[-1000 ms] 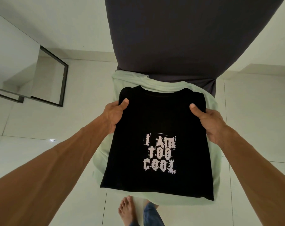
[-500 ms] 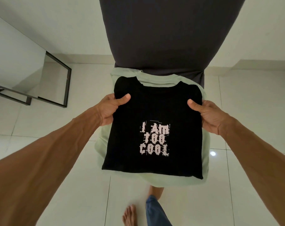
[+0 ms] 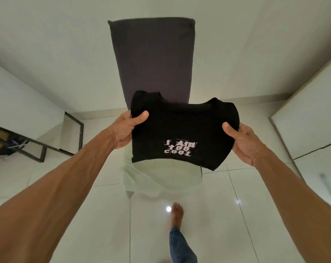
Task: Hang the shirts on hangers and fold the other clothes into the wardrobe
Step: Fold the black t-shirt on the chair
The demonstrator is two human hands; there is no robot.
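Arms outstretched; left grip [image 3: 123, 130], right grip [image 3: 243, 144] both pinching.

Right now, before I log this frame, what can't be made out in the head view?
Head view only.
Fingers of the left hand and right hand: under the black T-shirt; only thumbs show.
Pale garment: top behind the T-shirt; its type and support are unclear.
White cabinet: cut off by the right edge.
Items under the table: dim, cut by the left edge.
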